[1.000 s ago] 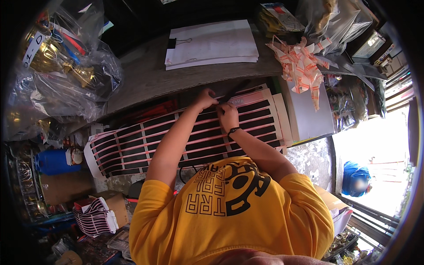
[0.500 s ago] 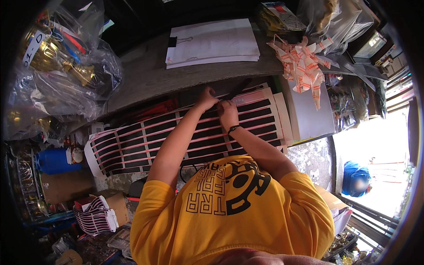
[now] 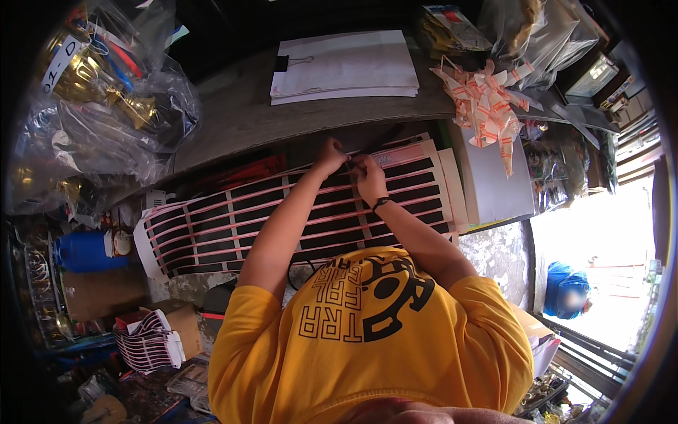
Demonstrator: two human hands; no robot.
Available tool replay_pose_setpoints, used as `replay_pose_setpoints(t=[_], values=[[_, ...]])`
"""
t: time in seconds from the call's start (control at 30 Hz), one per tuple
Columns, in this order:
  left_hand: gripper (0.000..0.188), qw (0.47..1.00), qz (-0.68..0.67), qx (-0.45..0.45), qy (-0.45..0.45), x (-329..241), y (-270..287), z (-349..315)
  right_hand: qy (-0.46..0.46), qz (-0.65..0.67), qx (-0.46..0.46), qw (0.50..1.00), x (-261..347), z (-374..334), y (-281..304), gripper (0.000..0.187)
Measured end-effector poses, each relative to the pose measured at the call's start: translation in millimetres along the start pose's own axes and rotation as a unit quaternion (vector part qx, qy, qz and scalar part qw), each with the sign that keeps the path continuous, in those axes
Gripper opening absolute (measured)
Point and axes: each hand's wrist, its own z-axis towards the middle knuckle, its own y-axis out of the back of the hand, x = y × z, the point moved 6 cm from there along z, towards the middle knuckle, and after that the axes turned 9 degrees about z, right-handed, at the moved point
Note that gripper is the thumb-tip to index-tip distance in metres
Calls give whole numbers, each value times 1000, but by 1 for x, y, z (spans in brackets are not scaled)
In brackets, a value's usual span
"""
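A long sheet (image 3: 240, 225) of black rectangles divided by pink and pale strips lies before me, its left end curling down. Over its far edge, close together, are both my hands. My left hand (image 3: 330, 158) is closed, fingertips pinched on something too small to make out. Just right of it, my right hand (image 3: 369, 178), with a dark band at the wrist, has its fingers bent together at the sheet's far edge; what they grip is hidden. A dark narrow strip (image 3: 385, 139) slants up and right from beside my fingers.
Beyond, a grey shelf (image 3: 233, 116) carries clipped white papers (image 3: 346, 67) and a heap of pink-and-white peeled strips (image 3: 487, 106). Plastic-wrapped gold trophies (image 3: 92, 78) stand at left. A white box (image 3: 498, 180) borders the sheet's right end; a blue drum (image 3: 92, 251) is lower left.
My right hand has lifted slightly and turned, its fingers now less flat against the sheet. My left hand stays almost in place. The view has shifted a little.
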Motion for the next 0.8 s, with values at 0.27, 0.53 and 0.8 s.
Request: replay_pose_setpoints(t=[0.27, 0.53, 0.8], values=[[46, 976, -92, 184, -70, -9, 11, -5, 49, -87, 0, 995, 2, 2, -2, 20], [60, 967, 19, 173, -186, -25, 22, -33, 56, -87, 17, 994, 5, 1, -3, 24], [48, 958, 69, 30, -276, -50, 41, -69, 70, -105, 28, 992, 10, 0, -5, 24]])
